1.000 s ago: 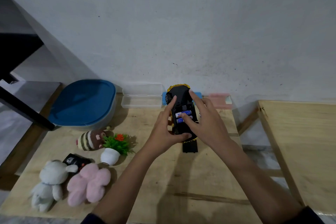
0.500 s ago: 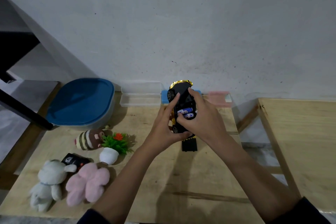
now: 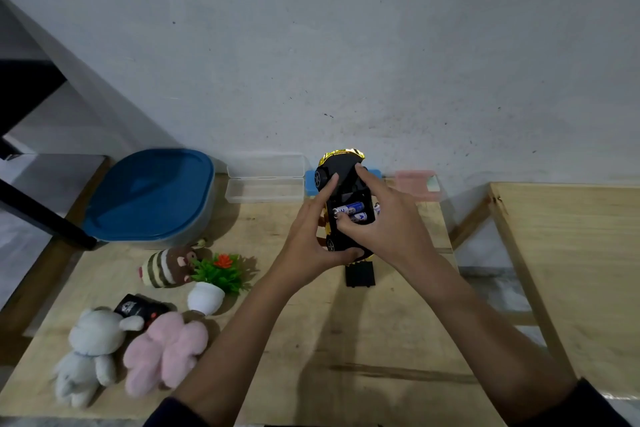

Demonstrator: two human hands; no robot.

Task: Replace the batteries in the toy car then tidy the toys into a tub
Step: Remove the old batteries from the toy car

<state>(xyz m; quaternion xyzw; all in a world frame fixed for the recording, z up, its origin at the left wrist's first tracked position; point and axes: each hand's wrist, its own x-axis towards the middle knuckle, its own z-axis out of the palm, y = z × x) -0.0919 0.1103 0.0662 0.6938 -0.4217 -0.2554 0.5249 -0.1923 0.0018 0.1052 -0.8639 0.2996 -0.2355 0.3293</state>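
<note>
Head view: the left hand (image 3: 308, 243) grips the toy car (image 3: 341, 172) belly-up, thumb hooked under the end nearest the wrist and forefinger stretched along the side. A second ago the car sat lower and flatter in that palm. Now it is raised and tipped, its gold nose pointing away from the fingers toward the wall.

The right hand (image 3: 391, 225) clasps the car from the opposite side. Its forefinger lies on the black underside beyond the open compartment, and its thumb has slid down to the end of the batteries (image 3: 351, 211) nearest the left palm, pressing there. Both blue-and-white cells lie side by side in the bay between the two hands. Whether they are going in or coming out cannot be told.

The black battery cover (image 3: 360, 274) lies on the table (image 3: 311, 340) just below the left thumb, off the car. So this looks like the battery step in full swing, with closing up yet to come.

The tidying has not begun. Well out beyond the left forearm wait the lidded tub (image 3: 149, 198), the striped plush (image 3: 166, 265), the potted plant (image 3: 214, 277), the remote (image 3: 138, 307), the white bear (image 3: 90, 340) and the pink plush (image 3: 162, 350).
</note>
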